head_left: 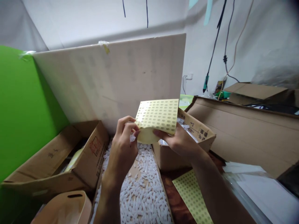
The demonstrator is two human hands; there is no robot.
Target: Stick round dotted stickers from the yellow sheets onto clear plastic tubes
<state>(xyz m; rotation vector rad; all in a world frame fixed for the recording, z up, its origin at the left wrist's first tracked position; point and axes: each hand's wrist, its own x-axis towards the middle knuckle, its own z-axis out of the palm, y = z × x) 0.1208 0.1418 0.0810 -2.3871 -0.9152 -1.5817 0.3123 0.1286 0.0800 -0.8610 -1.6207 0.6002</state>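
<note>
- Behind everything rises a pale cardboard board taped upright, with a green panel at the far left and a white wall with hanging cables at the right.
- At the lower left sits an open brown box.
- Next to it, a tray of small white plastic pieces lies under the hands.
- Left hand has its fingers pinched together on the lower left corner of the sticker sheet.
- That yellow sheet is held up above the tray, between both hands.
- Right hand is clamped on the sheet's bottom edge.
- 1 more sticker sheet lies flat on the table.
- Large cardboard boxes stand at the right.
</note>
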